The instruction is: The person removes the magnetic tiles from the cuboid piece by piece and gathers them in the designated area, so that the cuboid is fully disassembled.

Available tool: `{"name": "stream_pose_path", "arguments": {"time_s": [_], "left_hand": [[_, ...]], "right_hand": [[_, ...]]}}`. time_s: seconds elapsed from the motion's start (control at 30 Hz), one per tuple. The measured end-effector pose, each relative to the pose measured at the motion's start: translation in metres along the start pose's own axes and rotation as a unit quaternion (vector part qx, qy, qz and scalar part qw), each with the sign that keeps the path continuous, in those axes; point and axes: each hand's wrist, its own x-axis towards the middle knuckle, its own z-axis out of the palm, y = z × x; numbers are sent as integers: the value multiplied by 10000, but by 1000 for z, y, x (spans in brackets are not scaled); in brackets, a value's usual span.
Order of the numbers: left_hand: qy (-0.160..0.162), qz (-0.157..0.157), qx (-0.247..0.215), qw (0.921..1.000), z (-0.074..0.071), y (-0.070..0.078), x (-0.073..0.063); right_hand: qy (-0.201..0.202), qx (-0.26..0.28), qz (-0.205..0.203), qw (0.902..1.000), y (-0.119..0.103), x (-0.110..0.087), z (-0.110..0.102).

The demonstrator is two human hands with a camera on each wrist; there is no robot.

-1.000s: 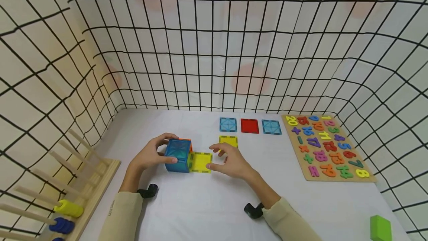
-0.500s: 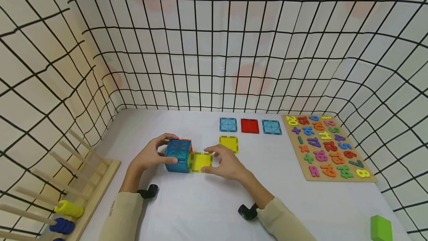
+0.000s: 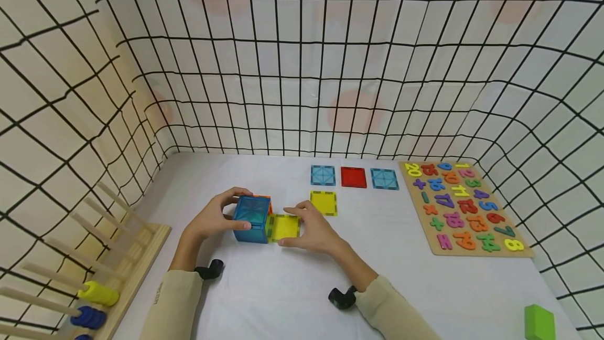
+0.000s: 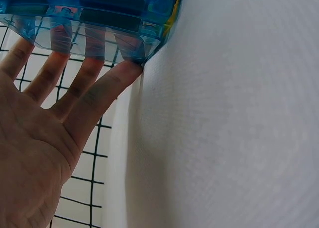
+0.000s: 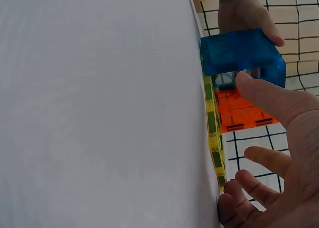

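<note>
The left hand [image 3: 213,219] grips the box [image 3: 251,218]; the right hand [image 3: 313,230], fingers wide, spans the yellow tile [image 3: 285,227] flat against the box's right side (touch unclear); a nudge there could split the 2 or skew the box.

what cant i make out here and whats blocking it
Head view: most of the orange tile, behind the blue box.
Head view: lettering on the left sleeve, too small to read.
Left wrist view: part of the blue box, beyond the top edge.
Right wrist view: part of the right hand, beyond the right edge.
</note>
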Motion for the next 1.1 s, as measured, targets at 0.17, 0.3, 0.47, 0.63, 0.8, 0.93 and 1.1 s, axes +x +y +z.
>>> {"name": "stream_pose_path", "arguments": {"time_s": [0.17,0.3,0.47,0.63,0.8,0.93,1.1], "left_hand": [[-20,23,-28,10000,0,1,0],[-19,17,-33,10000,-1,1,-1],[-32,2,-55,10000,0,1,0],[-33,10,-77,10000,-1,-2,1],[-4,0,-23,10000,-2,-4,1],[11,-31,43,10000,-2,-4,1],[-5,-41,56,10000,0,-2,1]], "right_hand": [[-87,-177,35,9998,-2,3,3],[-106,-410,7,9991,-1,6,6],[-99,-650,-20,9978,-3,8,7],[-140,-951,-4,9954,-7,11,8],[-131,-1041,88,9944,-11,14,10],[-96,-975,148,9951,-10,16,11],[-56,-906,213,9956,-9,17,11]]}}
